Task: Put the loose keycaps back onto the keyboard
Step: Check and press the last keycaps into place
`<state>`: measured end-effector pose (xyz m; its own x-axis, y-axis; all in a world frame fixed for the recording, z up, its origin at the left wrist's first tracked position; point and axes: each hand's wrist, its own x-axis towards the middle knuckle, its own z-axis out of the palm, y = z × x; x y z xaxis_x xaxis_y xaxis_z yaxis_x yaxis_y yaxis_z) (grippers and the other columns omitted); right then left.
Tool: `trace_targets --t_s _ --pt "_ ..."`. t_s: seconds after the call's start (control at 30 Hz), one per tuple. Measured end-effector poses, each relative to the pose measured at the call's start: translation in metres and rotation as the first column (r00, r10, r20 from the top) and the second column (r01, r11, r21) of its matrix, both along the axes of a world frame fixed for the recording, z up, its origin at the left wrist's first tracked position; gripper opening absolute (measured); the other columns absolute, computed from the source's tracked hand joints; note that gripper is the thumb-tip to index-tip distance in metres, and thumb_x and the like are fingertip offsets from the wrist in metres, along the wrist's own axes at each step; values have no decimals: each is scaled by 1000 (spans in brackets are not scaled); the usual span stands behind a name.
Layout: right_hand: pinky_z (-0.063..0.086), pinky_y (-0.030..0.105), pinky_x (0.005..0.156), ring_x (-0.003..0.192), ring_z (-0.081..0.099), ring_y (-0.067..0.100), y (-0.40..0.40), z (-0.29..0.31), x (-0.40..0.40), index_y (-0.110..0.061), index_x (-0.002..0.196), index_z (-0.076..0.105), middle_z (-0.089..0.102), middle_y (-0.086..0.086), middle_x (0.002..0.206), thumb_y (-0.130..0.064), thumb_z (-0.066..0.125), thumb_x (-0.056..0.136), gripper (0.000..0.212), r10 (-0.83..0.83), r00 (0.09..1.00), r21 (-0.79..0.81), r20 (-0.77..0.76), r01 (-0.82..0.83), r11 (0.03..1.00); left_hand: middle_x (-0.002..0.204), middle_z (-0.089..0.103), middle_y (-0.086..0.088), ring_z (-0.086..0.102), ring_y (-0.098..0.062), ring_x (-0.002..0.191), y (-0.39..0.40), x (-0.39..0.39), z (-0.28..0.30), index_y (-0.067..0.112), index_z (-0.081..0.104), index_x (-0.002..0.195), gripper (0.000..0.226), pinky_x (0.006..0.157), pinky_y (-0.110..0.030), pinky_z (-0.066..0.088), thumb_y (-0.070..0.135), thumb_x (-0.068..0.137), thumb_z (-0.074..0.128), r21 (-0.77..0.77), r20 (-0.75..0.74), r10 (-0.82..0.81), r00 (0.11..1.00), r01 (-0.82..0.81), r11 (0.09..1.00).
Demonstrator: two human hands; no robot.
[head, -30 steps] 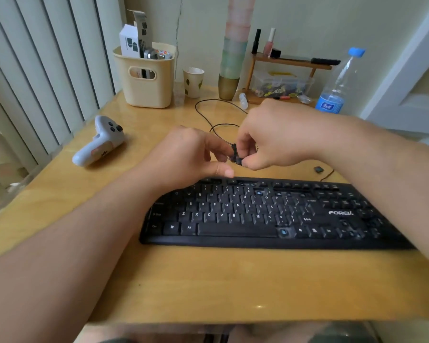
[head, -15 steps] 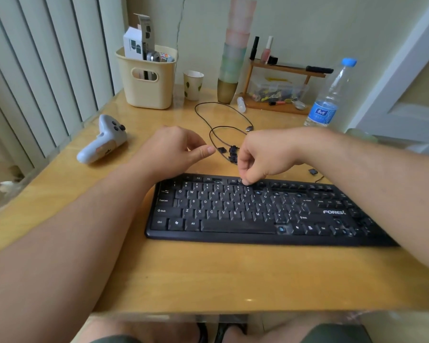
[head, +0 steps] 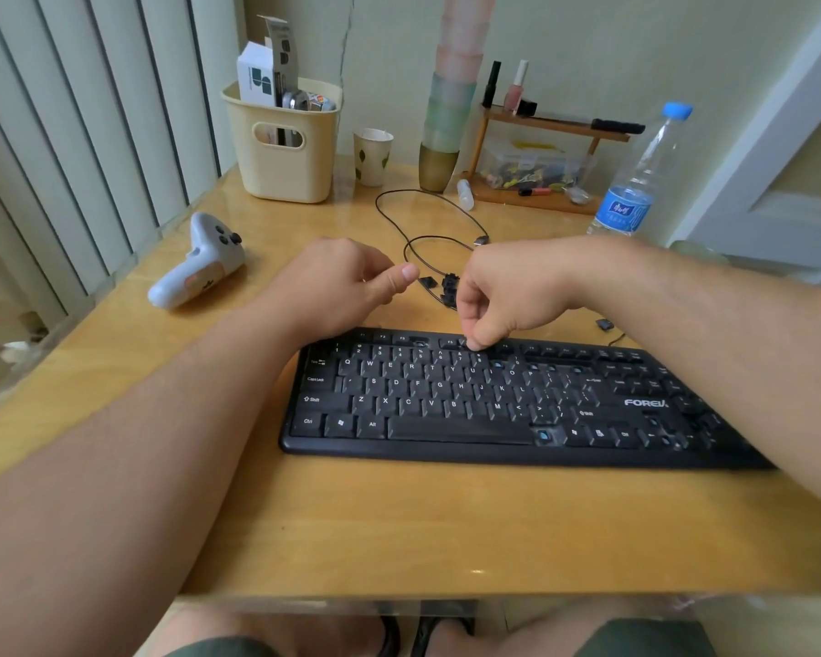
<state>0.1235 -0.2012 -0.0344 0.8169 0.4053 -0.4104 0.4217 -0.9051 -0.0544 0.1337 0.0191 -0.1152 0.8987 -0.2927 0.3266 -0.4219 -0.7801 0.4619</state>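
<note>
Here the black keyboard is lying across the wooden desk, several sockets showing bare, while the right hand is pressing curled fingertips down on its top row, whether on a keycap I cannot tell. Loose keycaps are sitting in a small heap just behind the keyboard, between the two hands, with the left hand hovering clenched, thumb out, gripping nothing visible. Farther back, a cream basket is holding a white carton and small items, a clear box on the wooden rack is holding mixed oddments, and a water bottle is standing at right.
</note>
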Motion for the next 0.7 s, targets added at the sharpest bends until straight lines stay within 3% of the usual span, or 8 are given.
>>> trace_targets --t_s 0.13,0.27,0.47,0.7 --pt "51 30 68 82 70 16 3 0 2 -26 81 76 77 -4 81 -32 82 84 9 12 1000 -27 8 -12 1000 83 76 14 69 -8 84 -2 -3 2 28 78 95 56 85 -34 56 71 97 43 -29 -10 -12 1000 12 1000" --pt "54 33 73 83 71 15 7 2 7 -26 81 76 77 -2 83 -33 85 83 11 -2 1000 -60 -24 1 998 83 76 14 70 -7 85 -3 -3 2 29 78 96 55 86 -34 56 71 97 43 -30 -14 -19 1000 18 999" --pt "47 27 62 72 58 17 8 -9 17 -18 78 67 67 7 85 -14 83 85 18 -155 981 43 -117 161 986 82 75 15 68 -4 84 -5 -4 1 29 78 95 54 80 -29 53 70 97 44 -47 -37 -9 999 7 999" --pt "49 22 56 54 53 11 6 -14 24 -17 76 64 63 1 71 -12 84 85 22 -238 953 85 -186 257 963 83 76 13 69 -5 84 -3 -5 2 28 78 95 56 83 -34 57 72 95 44 -77 -58 -8 998 3 997"
